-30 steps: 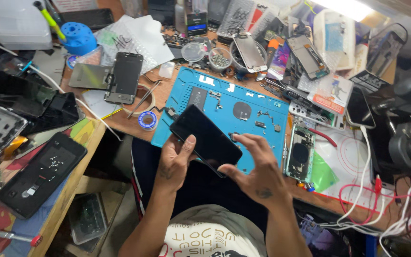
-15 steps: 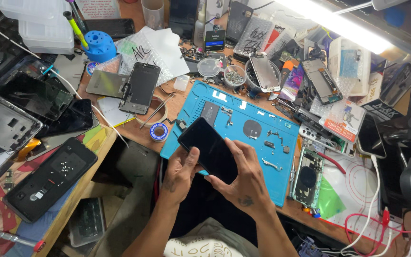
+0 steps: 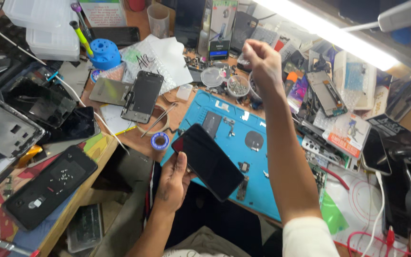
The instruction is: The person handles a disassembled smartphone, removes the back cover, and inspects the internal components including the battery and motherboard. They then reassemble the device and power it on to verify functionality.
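My left hand (image 3: pixel 172 183) holds a black phone (image 3: pixel 210 162) by its lower left edge, dark screen up and tilted, above the near edge of a blue work mat (image 3: pixel 262 157). My right hand (image 3: pixel 262 59) is raised at the far side of the mat with its fingers curled shut. It hovers over a small round dish of screws (image 3: pixel 238 85), and nothing shows in its grip. Small parts and screws lie scattered on the mat.
A phone screen (image 3: pixel 142 96), tweezers (image 3: pixel 160 119) and a blue wire spool (image 3: pixel 160 141) lie left of the mat. A blue tool holder (image 3: pixel 103 53) stands at the back left. Opened phones (image 3: pixel 48 185) crowd the left bench; parts and packets pile at the right under a lamp strip (image 3: pixel 329 33).
My right hand let go of the black phone and rose to the back of the mat, closing into a fist. The left hand now holds the phone alone.
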